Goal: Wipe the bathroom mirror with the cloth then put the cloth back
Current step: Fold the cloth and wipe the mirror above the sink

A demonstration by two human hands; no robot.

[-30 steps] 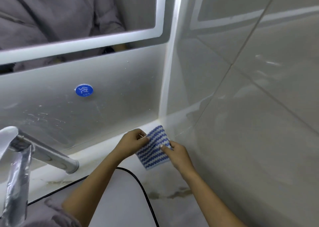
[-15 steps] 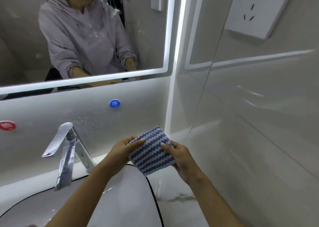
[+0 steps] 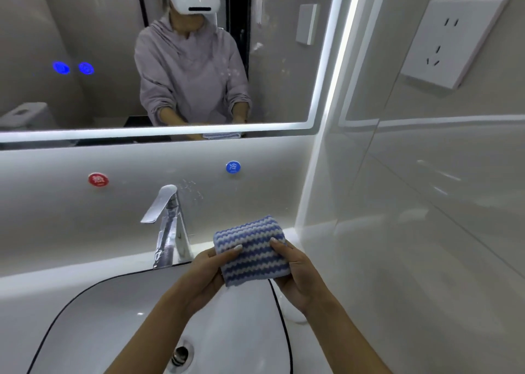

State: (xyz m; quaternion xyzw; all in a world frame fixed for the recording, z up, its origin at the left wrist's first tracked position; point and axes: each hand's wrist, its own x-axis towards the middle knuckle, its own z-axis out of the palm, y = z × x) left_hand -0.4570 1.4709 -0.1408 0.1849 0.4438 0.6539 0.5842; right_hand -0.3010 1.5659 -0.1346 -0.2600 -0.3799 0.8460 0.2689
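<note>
A folded blue-and-white zigzag cloth (image 3: 251, 248) is held above the right rim of the sink. My left hand (image 3: 207, 271) grips its left edge with the thumb on top. My right hand (image 3: 295, 271) grips its right edge the same way. The bathroom mirror (image 3: 85, 32) with a lit white frame fills the wall above, and shows a person in a grey hoodie holding the cloth. Both hands are well below the mirror's lower edge.
A chrome tap (image 3: 167, 226) stands left of the cloth, behind the white sink (image 3: 93, 317) with a black rim. Red (image 3: 98, 179) and blue (image 3: 233, 167) round stickers mark the back wall. A socket plate (image 3: 451, 41) sits on the tiled right wall.
The cloth has been lifted from the counter corner up to above the sink rim, still in both hands. The view has tilted up, so the mirror and tap now show.
</note>
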